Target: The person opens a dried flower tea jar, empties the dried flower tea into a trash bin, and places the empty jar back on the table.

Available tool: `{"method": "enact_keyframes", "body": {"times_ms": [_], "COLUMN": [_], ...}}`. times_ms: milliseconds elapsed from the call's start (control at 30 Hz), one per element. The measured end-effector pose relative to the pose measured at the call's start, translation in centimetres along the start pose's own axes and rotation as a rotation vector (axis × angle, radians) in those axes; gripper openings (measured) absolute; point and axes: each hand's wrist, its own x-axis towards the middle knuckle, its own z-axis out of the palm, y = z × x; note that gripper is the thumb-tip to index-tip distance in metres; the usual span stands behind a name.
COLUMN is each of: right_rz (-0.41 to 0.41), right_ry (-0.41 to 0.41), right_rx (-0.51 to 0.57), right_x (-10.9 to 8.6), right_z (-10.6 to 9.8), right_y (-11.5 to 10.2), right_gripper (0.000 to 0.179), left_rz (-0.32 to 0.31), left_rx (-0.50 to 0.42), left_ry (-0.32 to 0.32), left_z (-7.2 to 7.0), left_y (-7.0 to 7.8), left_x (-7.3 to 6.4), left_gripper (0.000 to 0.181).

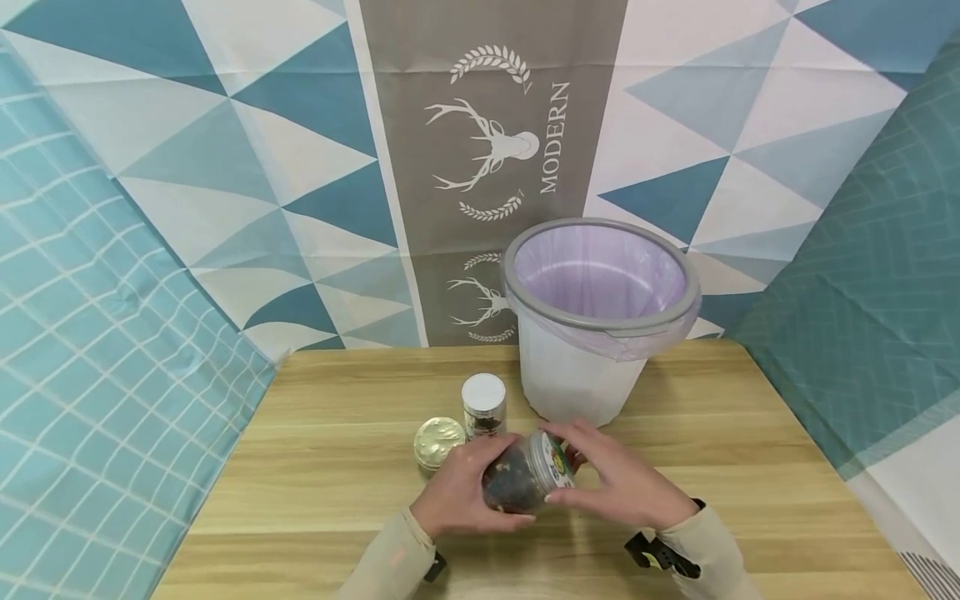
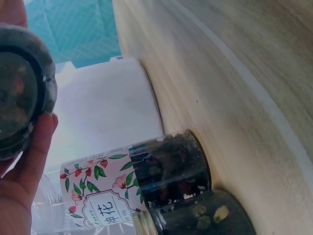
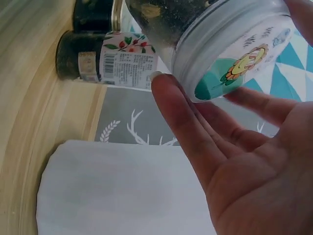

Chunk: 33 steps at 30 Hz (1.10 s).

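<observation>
My left hand [image 1: 461, 492] grips a clear jar [image 1: 512, 482] of dark contents, tilted above the table. The jar's lid [image 1: 557, 460] points to the right and bears a sunflower picture on white and green. Around the lid's edge lie the fingers and thumb of my right hand [image 1: 626, 479]. Behind the jar stands a clear canister [image 1: 484, 393] with a white top. In the left wrist view its label [image 2: 100, 193] shows pink flowers, with dark dried pieces beneath. Beside it is a smaller jar with a gold lid [image 1: 438, 442]; dark contents show through its side.
A white bin [image 1: 573, 379] with a grey rim and a purple liner [image 1: 600, 275] stands at the table's back right. The wooden table [image 1: 322, 467] ends against a patterned cloth [image 1: 487, 142] at the back. Blue-green cloths hang at both sides.
</observation>
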Motion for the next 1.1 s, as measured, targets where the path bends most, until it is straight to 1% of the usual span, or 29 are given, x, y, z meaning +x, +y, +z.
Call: {"method": "enact_keyframes", "body": {"times_ms": [167,233,267,367,500,633,733,967,1100], "right_rz": [-0.106,-0.118,-0.11,-0.045,0.007,0.0,-0.019,-0.064,-0.066], "right_ry": [-0.02,-0.015,-0.009,0.008,0.028,0.025,0.013,-0.013,0.013], "right_rx": [0.056,0.066,0.057,0.035,0.006,0.009,0.019,0.012,0.028], "right_x": [-0.14,-0.17,-0.2,-0.2,-0.01,0.07,-0.01,-0.12,-0.14], "right_z": [-0.42,-0.55,-0.57,-0.49,-0.17,0.01,-0.07,-0.56,-0.46], "right_y": [0.12,0.12,0.11,0.01,-0.03,0.12,0.22,0.03,-0.01], "right_gripper": [0.085,0.088,0.089,0.086,0.077,0.069,0.067,0.079,0.085], "left_rz": [-0.001,-0.004,-0.005,-0.004,0.003,0.009,0.021,0.031,0.025], "left_rx": [-0.032,-0.033,-0.029,-0.017,0.001,0.0,0.002,0.008,0.008], "left_ry": [-0.022,-0.027,-0.025,-0.017,-0.001,-0.009,-0.012,-0.011,-0.02], "left_z": [0.03,0.06,0.07,0.07,0.07,0.12,0.18,0.19,0.02], "left_y": [-0.09,-0.09,-0.09,-0.08,-0.16,-0.23,-0.23,-0.34,-0.35], "left_x": [-0.19,-0.22,-0.22,-0.17,-0.08,0.03,0.13,0.19,0.12], "left_gripper": [0.087,0.087,0.088,0.087,0.085,0.085,0.086,0.088,0.089]}}
